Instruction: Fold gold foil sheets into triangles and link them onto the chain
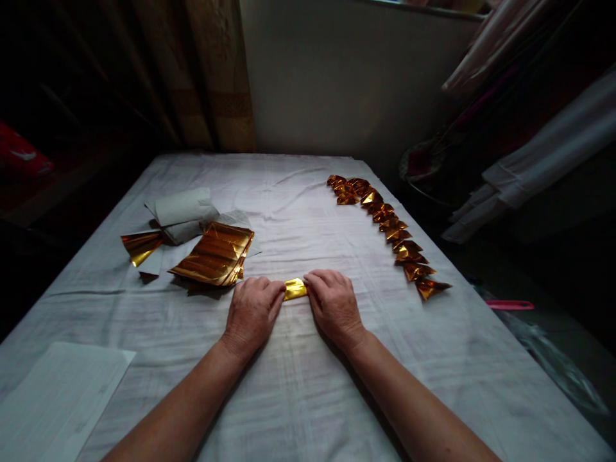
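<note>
A narrow strip of folded gold foil paper [295,289] lies on the white cloth-covered table [298,385], pressed down at both ends. My left hand [253,312] covers its left end and my right hand [333,305] covers its right end, fingers curled over it. Only the short middle part of the strip shows between the hands. A stack of flat gold foil sheets [215,253] lies just beyond my left hand.
A row of several folded gold foil pieces [385,224] runs along the table's right side. A single gold piece [140,246] and white paper [183,212] lie at the left. White sheets [58,398] sit at the near left corner. Curtains hang behind.
</note>
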### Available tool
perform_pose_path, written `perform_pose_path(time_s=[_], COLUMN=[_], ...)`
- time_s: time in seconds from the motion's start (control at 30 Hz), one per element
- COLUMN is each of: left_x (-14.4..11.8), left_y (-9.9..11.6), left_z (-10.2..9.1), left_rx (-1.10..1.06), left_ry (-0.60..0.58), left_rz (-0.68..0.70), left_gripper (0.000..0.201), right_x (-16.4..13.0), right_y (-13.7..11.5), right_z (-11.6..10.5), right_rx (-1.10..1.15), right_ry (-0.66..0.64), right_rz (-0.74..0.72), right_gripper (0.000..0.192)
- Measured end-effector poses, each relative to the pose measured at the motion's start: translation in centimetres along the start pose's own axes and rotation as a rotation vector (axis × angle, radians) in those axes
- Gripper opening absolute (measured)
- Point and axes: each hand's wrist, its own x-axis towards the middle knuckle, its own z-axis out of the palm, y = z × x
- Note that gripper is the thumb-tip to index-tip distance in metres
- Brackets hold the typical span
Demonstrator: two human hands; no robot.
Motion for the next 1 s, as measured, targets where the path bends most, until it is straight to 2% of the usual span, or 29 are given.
perform_pose_path(time_s=[0.13, 0.2, 0.3, 0.47, 0.6, 0.73, 0.83, 1.0], left_x=[0.0, 0.0, 0.0, 0.0, -0.1, -0.3, -0.6, -1.8], left_y=[0.1, 0.1, 0.1, 0.1, 0.5, 1.1, 1.2, 0.2], left_z=[0.0, 0.0, 0.0, -0.1, -0.3, -0.2, 0.1, 0.0], left_rx=[-0.012, -0.026, -0.04, -0.044, 0.033, 0.016, -0.023, 0.015], left_ry=[0.0, -0.003, -0.011, -0.003, -0.012, -0.006, -0.103, -0.216], left_rz=[-0.016, -0.026, -0.031, -0.027, -0.013, 0.123, 0.213, 0.23], left_gripper=[0.012, 0.011, 0.01, 0.011, 0.017, 0.029, 0.042, 0.053], right_x=[-0.4, -0.5, -0.5, -0.9, -1.3, -1.4, -1.3, -1.2], right_y=[-1.2, -1.6, -1.5, -0.1, 0.9, 0.8, 0.7, 0.7], right_z=[0.1, 0.1, -0.1, -0.8, -1.0, -1.0, -1.1, -1.3], right_rx=[-0.011, -0.02, -0.03, -0.078, -0.107, -0.113, -0.101, -0.087], right_ry=[-0.174, -0.259, -0.322, -0.361, -0.372, -0.377, -0.381, -0.402], right_rz=[-0.192, -0.2, -0.183, -0.1, -0.07, -0.061, -0.066, -0.07], right_gripper=[0.047, 0.056, 0.06, 0.063, 0.064, 0.066, 0.069, 0.071])
